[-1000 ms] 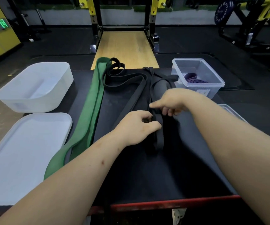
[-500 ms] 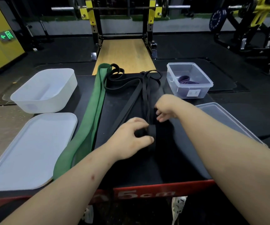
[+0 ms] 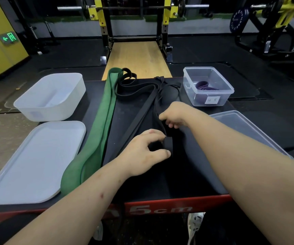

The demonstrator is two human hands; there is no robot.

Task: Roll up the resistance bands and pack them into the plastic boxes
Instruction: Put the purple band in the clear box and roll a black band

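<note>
While left hand (image 3: pixel 142 154) fingers clamp the rolled end of the black band (image 3: pixel 168 145) at the middle of the counter (image 3: pixel 186 174), right hand (image 3: pixel 177 114) fingers pinch its strands just beyond, green band (image 3: pixel 105 121) lying to its left, purple band (image 3: pixel 204 87) in far-right clear box (image 3: pixel 186 82)

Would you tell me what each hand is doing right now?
Left hand: grips the rolled end of the black band.
Right hand: pinches the same band.

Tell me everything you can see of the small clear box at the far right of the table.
The clear box is a see-through plastic tub, rectangular with rounded corners and a lipped rim. It stands upright and lidless on the far right corner of the black table. A white label with unreadable writing sits on its near wall. Inside lies a coiled purple band. Nothing else touches it.
</note>
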